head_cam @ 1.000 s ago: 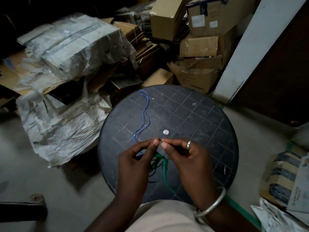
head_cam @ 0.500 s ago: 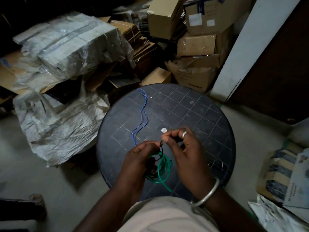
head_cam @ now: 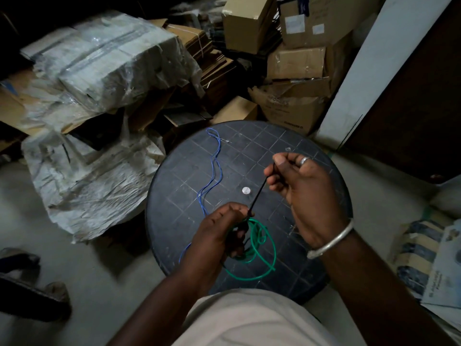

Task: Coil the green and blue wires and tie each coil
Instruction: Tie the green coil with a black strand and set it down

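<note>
Head view: nearest the camera, a pale cloth [head_cam: 249, 318] is seen across the lap, with both forearms reaching forward over it. The green wire [head_cam: 262, 245] is held as a loose coil by the left grip [head_cam: 219, 236], whose fingers are curled round one side of the loops. The rest of the coil hangs out to the right over the near part of the round black counter [head_cam: 179, 196], with one free end at its lower right. A thin black tie [head_cam: 259, 191] is stretched straight from the coil at the left fingertips up to the right grip [head_cam: 301, 193], where its far end is pinched between thumb and fingers. A ring [head_cam: 304, 160] is worn on that hand and a metal bangle [head_cam: 329, 240] on the wrist. Between the two hands, a small silver disc [head_cam: 246, 190] is set in the middle of the counter. The blue wire [head_cam: 214, 176] is left uncoiled on the left half of the counter, doubled into a narrow loop at the far edge and trailing off the near edge behind the left wrist. Beyond the counter, cardboard boxes [head_cam: 296, 61] are stacked against the wall, and a plastic-wrapped bundle [head_cam: 112, 61] is piled to the far left.
</note>
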`<state>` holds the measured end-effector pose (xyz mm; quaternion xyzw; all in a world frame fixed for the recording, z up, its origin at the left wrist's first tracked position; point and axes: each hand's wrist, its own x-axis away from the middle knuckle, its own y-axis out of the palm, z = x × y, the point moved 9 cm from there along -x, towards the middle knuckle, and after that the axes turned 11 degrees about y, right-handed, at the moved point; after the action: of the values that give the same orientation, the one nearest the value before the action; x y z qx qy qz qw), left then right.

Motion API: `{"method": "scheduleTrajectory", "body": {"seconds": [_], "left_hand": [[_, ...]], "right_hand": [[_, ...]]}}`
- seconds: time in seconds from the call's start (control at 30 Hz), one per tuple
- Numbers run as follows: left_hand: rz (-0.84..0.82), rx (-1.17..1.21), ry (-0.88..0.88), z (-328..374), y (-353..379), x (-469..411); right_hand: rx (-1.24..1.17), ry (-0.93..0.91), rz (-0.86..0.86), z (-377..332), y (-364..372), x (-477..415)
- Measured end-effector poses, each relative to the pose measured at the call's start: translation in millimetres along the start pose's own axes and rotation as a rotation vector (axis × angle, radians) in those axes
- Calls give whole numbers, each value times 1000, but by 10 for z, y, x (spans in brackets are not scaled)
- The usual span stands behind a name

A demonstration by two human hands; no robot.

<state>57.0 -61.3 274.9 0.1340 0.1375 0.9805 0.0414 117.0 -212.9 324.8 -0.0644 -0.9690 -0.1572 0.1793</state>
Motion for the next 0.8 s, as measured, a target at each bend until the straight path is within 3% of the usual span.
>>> {"method": "scheduleTrajectory", "body": {"seconds": [0.27,0.37,0.47,0.6,0.8], "left_hand": [[-20,220,-5,-69,35,-39],[53,323,10,-143,-73,-93],[147,372,10,-259,-240,-198],[237,332,-44,-503,-361,-358],[232,148,-174,-1052,-323,-801]], "right_hand": [[-46,-26,39,-14,-6,-74],[67,-46,53,75,35,-25],[269,78,33,544,43,60],[253,259,-93,1183,2,163],[226,288,63,1673,-457,-406]]}}
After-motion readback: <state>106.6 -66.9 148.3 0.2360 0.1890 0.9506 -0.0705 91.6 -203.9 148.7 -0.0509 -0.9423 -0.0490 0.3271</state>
